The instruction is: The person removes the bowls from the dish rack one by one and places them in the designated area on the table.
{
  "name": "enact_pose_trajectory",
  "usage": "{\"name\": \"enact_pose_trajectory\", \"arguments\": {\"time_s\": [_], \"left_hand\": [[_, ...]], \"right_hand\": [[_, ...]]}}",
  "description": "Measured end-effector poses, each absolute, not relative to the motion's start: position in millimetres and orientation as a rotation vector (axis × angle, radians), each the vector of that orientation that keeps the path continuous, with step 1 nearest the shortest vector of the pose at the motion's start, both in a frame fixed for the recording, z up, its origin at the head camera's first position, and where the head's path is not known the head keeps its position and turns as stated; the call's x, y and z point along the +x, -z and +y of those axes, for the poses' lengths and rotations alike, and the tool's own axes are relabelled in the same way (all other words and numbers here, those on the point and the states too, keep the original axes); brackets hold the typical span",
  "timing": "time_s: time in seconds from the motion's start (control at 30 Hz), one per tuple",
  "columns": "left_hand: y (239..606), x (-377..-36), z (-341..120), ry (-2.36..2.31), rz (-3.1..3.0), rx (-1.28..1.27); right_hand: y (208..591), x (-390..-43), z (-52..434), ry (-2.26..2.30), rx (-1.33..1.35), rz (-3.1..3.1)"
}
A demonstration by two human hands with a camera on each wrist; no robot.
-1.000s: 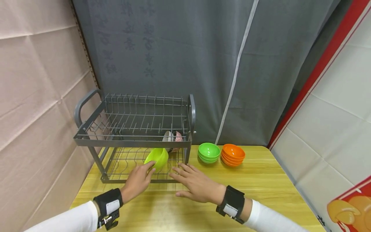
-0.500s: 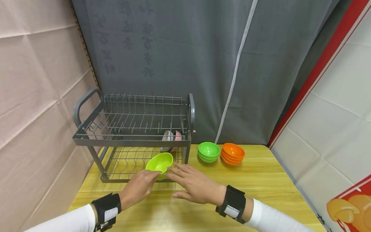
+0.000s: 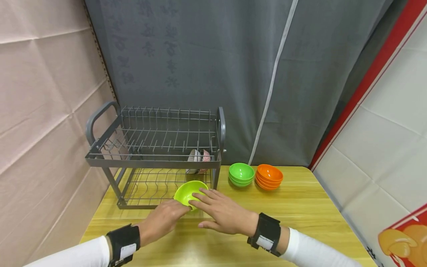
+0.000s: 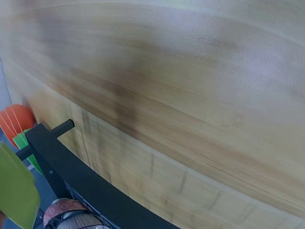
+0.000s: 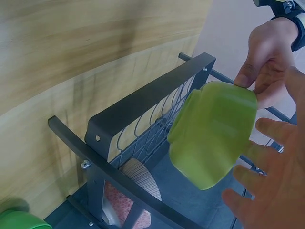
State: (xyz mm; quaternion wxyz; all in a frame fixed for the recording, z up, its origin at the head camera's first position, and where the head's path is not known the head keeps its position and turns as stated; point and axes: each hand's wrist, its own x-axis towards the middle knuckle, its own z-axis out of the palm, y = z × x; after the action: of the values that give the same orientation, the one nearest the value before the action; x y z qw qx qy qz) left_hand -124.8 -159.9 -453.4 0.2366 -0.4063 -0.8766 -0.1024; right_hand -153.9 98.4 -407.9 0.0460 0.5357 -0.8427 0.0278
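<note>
Nearest, 2 white sleeves with black wrist straps reaching forward over the wooden table point(image 3: 300, 207). Left hand point(image 3: 162, 221) palm down, thumb and fingers pinching the near rim of the lime-green bowl point(image 3: 190, 190), as seen from the right wrist view, where the thumb lies on the rim. Right hand point(image 3: 221, 211) flat and spread, fingers point(image 3: 200, 195) straight, tips touching or just beside the bowl's right edge; contact not certain. Bowl tilted, mouth up and toward the person, held at the front edge of the lower tier of the grey wire dish rack point(image 3: 100, 161), just above the front bar. Behind the bowl, in the lower tier's right rear corner, 2 patterned bowls point(image 3: 198, 159) standing on edge, partly hidden by the rack's upper frame. Upper tier bare wire prongs. Right of the rack, well apart from the hands, 1 stack of green bowls point(image 3: 241, 173) touching or just beside 1 stack of orange bowls point(image 3: 269, 175). Farthest, a grey curtain point(image 3: 217, 66).
</note>
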Motion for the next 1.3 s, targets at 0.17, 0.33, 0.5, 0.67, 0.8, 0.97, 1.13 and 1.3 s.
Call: {"name": "enact_pose_trajectory", "arguments": {"time_s": [0.17,0.33,0.5,0.67,0.8,0.97,1.13,1.3], "left_hand": [[452,-124,-158,0.244,-2.338,-1.195],[452,-123,-158,0.218,-2.306,-1.259],[452,-122,-158,0.181,-2.285,-1.304],[449,-121,-156,0.158,-2.244,-1.344],[448,-121,-155,0.139,-2.208,-1.357],[451,-121,-152,0.097,-2.167,-1.379],[452,-121,-151,0.078,-2.155,-1.387],[451,-121,-148,0.110,-2.180,-1.417]], "right_hand": [[409,-154,98,-0.053,1.647,-2.559],[412,-154,97,-0.009,1.662,-2.538],[417,-154,97,0.013,1.672,-2.533],[420,-154,97,0.027,1.670,-2.563],[424,-154,96,0.054,1.681,-2.505],[430,-154,96,0.099,1.677,-2.367],[433,-154,98,0.149,1.669,-2.308],[434,-154,101,0.131,1.685,-2.306]]}}
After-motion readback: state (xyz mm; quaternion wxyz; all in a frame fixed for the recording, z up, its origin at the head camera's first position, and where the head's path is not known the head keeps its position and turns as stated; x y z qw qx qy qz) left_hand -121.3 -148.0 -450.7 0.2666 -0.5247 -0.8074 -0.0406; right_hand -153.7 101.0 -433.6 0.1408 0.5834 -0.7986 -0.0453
